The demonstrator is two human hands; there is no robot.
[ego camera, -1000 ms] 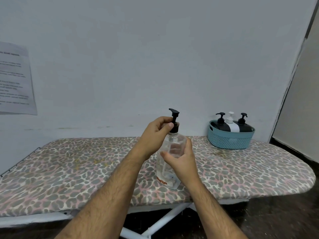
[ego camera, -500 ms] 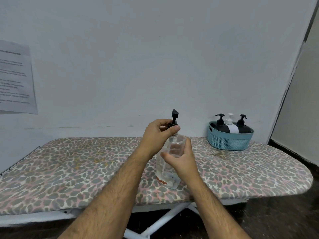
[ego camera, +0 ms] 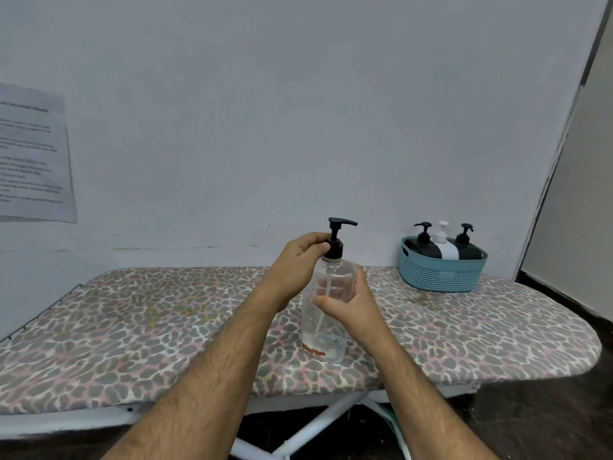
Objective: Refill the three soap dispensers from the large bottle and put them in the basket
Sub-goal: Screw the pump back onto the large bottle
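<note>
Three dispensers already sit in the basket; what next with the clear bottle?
Probably finish tightening the black pump cap: the left hand grips its collar while the right hand steadies the clear plastic bottle upright on the leopard-print ironing board.

- You see printed lines on the wall sheet [ego camera: 31, 154], too blurred to read.
- You see an orange label strip low on the bottle [ego camera: 326, 313]; its lettering is illegible.
</note>
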